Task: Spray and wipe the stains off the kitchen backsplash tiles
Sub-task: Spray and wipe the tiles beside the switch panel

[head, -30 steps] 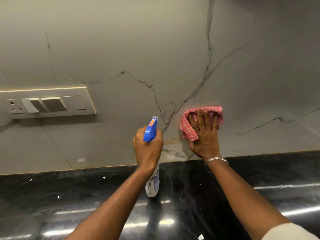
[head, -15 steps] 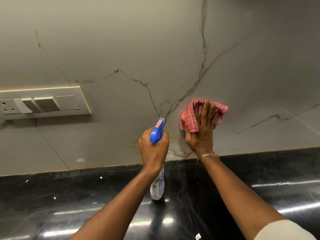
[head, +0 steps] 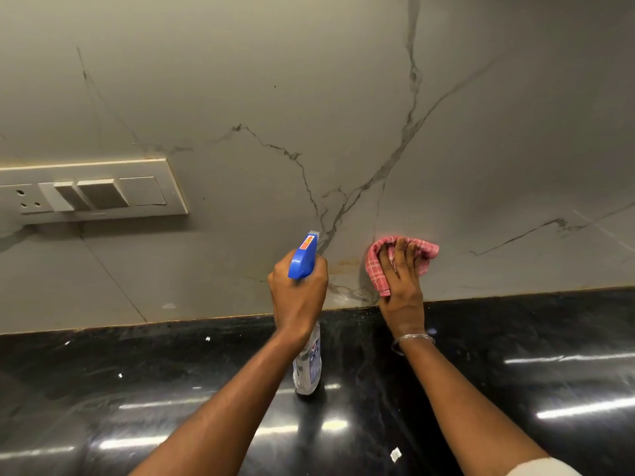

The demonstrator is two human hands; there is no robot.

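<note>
Presses a pink checked cloth against the grey marble-veined backsplash tile with the right hand, fingers straight and spread over the fabric, low down, just above the edge of the glossy black stone table. Bunches the cloth into a thick pad, probably for firmer pressure on the tile.

Grips a clear plastic spray bottle with a blue trigger head in the left hand, fingers clamped round the neck, nozzle pointing up and forward at the tile. Holds the bottle upright beside the wiping hand, base low over the table; cannot tell whether touching. Likely parked there so that another squirt needs no reach.

Between nozzle and cloth, on the tile: a brownish streak of stain, not yet wiped off, apparently the spot under attack, judging by the aim.

Well to the left, a cream switch and socket plate, best spared from spray.
</note>
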